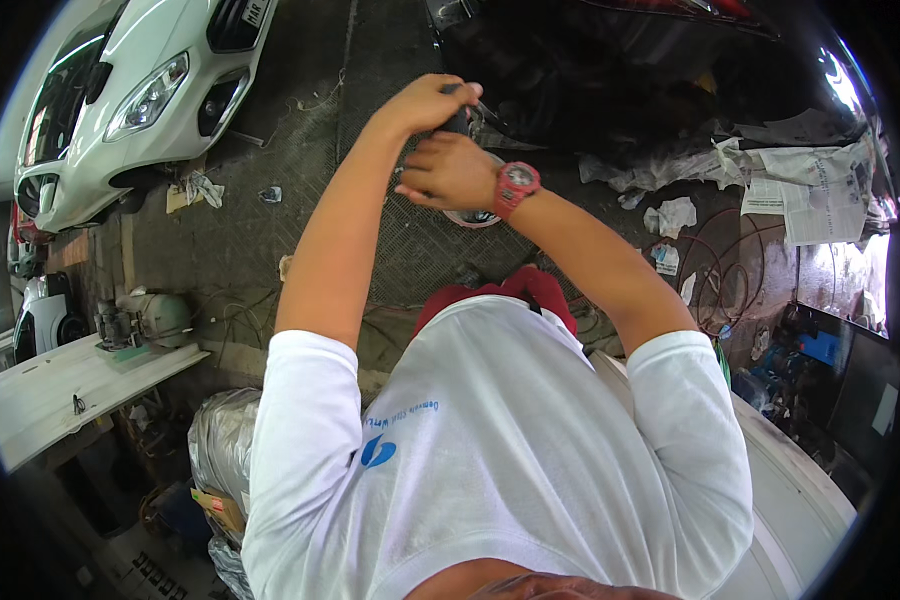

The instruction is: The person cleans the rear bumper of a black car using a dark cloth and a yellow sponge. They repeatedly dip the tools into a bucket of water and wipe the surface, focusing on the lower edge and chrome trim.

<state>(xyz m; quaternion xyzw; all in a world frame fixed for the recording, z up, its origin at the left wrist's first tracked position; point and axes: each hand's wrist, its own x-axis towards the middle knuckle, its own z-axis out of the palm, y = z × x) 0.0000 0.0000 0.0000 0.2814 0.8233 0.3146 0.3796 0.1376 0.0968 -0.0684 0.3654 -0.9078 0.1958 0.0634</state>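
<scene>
My left hand (432, 102) reaches out to the far middle, its fingers curled around the top of a black object (457, 122) whose kind I cannot make out. Just below it, my right hand (458, 172) has its fingers bent inward, with the back of the hand toward me. What the right fingers hold, if anything, is hidden. A red watch (517, 188) circles my right wrist. Partly covered by that hand and wrist is a round, pale-rimmed container (473, 217). The dark, glossy car body (590, 95) lies close by, beyond my hands to the right.
A white car (145, 100) stands at the far left. Newspaper sheets (815, 185) hang along the dark car's lower edge. Red hose (735, 270) coils on the right. A compressor-like machine (155, 320) stands by a white panel (80, 395). Crumpled paper (205, 188) litters the floor.
</scene>
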